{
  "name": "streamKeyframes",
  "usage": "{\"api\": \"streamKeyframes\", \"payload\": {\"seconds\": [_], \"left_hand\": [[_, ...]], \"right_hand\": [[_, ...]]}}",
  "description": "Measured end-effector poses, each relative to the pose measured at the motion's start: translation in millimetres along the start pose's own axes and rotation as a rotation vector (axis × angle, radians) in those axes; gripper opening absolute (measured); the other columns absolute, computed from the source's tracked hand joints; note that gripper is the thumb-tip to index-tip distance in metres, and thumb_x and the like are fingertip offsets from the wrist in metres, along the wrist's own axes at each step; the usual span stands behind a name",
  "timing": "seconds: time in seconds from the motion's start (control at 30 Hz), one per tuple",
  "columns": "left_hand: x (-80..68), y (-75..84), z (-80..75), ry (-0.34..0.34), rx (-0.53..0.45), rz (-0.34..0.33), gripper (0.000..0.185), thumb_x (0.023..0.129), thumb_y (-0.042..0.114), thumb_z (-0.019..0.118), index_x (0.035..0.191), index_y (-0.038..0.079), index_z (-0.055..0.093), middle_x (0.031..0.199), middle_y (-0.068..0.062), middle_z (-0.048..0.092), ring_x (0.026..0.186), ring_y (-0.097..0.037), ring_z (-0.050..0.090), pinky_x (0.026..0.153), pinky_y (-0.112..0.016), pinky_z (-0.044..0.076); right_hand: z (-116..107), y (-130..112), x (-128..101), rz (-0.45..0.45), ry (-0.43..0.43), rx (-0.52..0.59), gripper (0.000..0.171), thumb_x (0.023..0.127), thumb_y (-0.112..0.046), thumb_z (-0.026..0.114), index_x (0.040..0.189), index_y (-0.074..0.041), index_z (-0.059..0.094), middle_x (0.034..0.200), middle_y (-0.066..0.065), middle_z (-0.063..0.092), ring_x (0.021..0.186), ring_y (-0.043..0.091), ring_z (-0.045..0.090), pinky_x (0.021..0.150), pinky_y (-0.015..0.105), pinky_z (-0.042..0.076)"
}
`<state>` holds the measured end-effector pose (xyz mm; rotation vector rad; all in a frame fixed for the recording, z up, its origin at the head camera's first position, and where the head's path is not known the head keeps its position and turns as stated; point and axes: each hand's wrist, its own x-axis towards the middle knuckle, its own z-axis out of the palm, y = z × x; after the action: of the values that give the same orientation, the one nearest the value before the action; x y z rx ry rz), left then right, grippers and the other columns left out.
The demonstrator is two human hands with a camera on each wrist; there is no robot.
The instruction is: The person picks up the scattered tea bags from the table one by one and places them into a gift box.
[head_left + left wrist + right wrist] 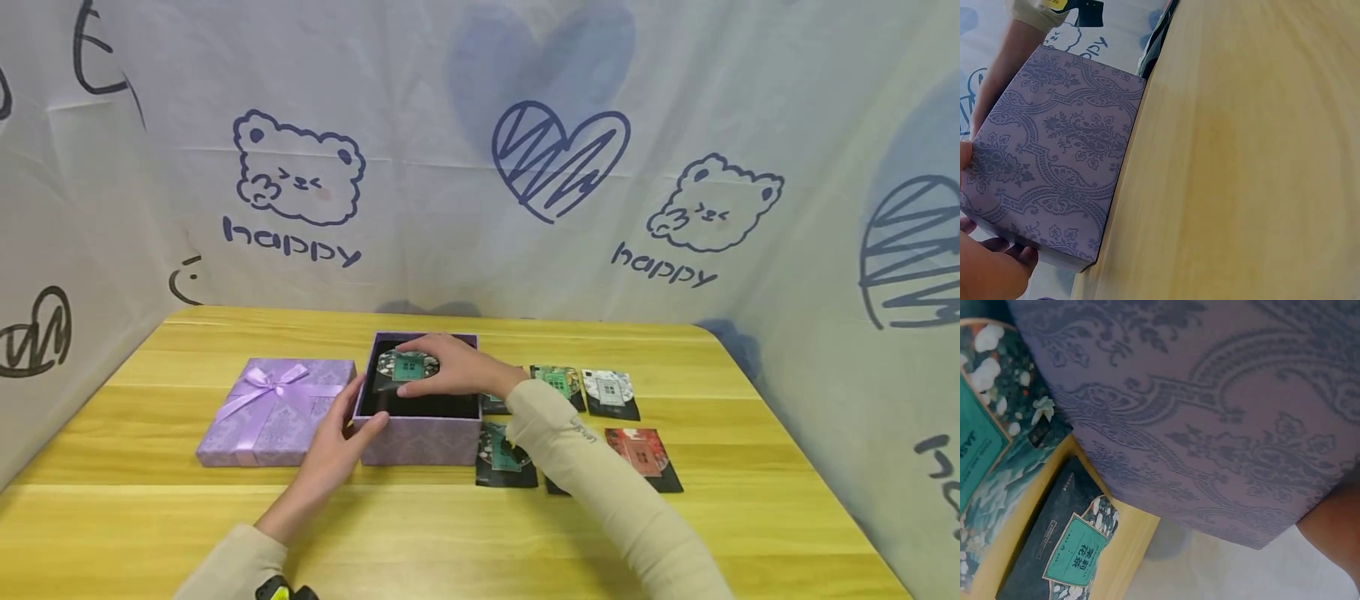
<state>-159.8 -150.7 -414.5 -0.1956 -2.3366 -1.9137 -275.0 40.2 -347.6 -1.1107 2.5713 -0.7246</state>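
Note:
A purple patterned gift box [420,442] stands uncovered on the table, its inside black. My left hand [341,437] grips its left front corner, thumb at the front and fingers along the left side. The box's patterned wall [1060,144] fills much of the left wrist view. Inside the box, my right hand [468,371] holds a dark tea sachet [408,367] with a green label, fingers at its far edge and thumb at its near edge. The right wrist view shows the box wall [1210,425] but hides the held sachet.
Left of the box lies its purple lid [285,417] with a ribbon bow. To the right are several flat tea sachets, including a green-labelled one [506,454], a white one [611,393] and a red one [645,458]. My right sleeve partly covers some. Behind hangs a white curtain [427,208].

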Motion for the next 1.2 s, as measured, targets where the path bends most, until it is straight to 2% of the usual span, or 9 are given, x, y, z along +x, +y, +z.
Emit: {"api": "streamKeyframes", "payload": {"seconds": [0.2,0.27,0.4,0.57,0.7,1.07,1.2], "left_hand": [[0.5,-1.3,1.0,-0.001,0.009,-0.007,0.068,0.097,0.015,0.06,0.152,0.003,0.022,0.152,-0.025,0.029,0.134,-0.032,0.036,0.106,-0.033,0.035],[0.5,-0.9,0.6,-0.002,0.013,-0.009,0.068,0.097,0.015,0.06,0.152,0.004,0.023,0.152,-0.024,0.029,0.134,-0.031,0.035,0.107,-0.035,0.034],[0.5,-0.6,0.5,0.003,0.017,0.0,0.067,0.097,0.015,0.06,0.152,0.003,0.023,0.151,-0.025,0.03,0.134,-0.031,0.035,0.105,-0.029,0.035],[-0.6,1.3,1.1,0.006,-0.005,0.009,0.067,0.097,0.013,0.059,0.152,0.002,0.023,0.151,-0.025,0.03,0.134,-0.032,0.036,0.096,-0.011,0.037],[-0.7,0.3,1.2,0.002,-0.007,0.008,0.067,0.097,0.012,0.059,0.152,0.002,0.023,0.151,-0.026,0.029,0.134,-0.034,0.035,0.093,-0.008,0.036],[0.3,0.0,0.3,-0.006,0.037,-0.005,0.068,0.097,0.016,0.059,0.153,0.004,0.023,0.152,-0.025,0.027,0.136,-0.035,0.033,0.107,-0.041,0.035],[0.2,0.3,0.9,-0.001,0.041,0.001,0.068,0.097,0.016,0.06,0.153,0.004,0.023,0.152,-0.026,0.028,0.137,-0.035,0.032,0.107,-0.045,0.033]], "right_hand": [[4,-1,1,0.011,-0.024,-0.063,0.068,0.087,-0.048,0.067,0.145,-0.021,0.046,0.151,0.006,0.038,0.139,0.024,0.03,0.112,0.049,0.03],[5,-2,1,0.018,-0.028,-0.084,0.068,0.087,-0.049,0.067,0.145,-0.021,0.045,0.151,0.007,0.037,0.139,0.025,0.03,0.112,0.049,0.03],[6,-3,2,0.014,-0.028,-0.113,0.069,0.086,-0.049,0.067,0.145,-0.02,0.045,0.151,0.008,0.037,0.138,0.026,0.031,0.111,0.048,0.03],[7,-3,3,-0.005,-0.026,-0.154,0.069,0.087,-0.049,0.066,0.145,-0.019,0.046,0.149,0.009,0.039,0.137,0.026,0.033,0.111,0.046,0.032],[9,-4,2,-0.01,-0.024,-0.184,0.069,0.088,-0.05,0.064,0.145,-0.018,0.045,0.148,0.01,0.04,0.137,0.026,0.033,0.111,0.046,0.032],[11,-5,0,0.002,0.003,-0.191,0.064,0.091,-0.049,0.061,0.145,-0.017,0.046,0.149,0.007,0.041,0.137,0.025,0.033,0.112,0.045,0.03],[12,-4,-2,-0.013,0.029,-0.159,0.062,0.092,-0.046,0.061,0.144,-0.016,0.047,0.148,0.007,0.042,0.137,0.025,0.035,0.112,0.046,0.031]]}}
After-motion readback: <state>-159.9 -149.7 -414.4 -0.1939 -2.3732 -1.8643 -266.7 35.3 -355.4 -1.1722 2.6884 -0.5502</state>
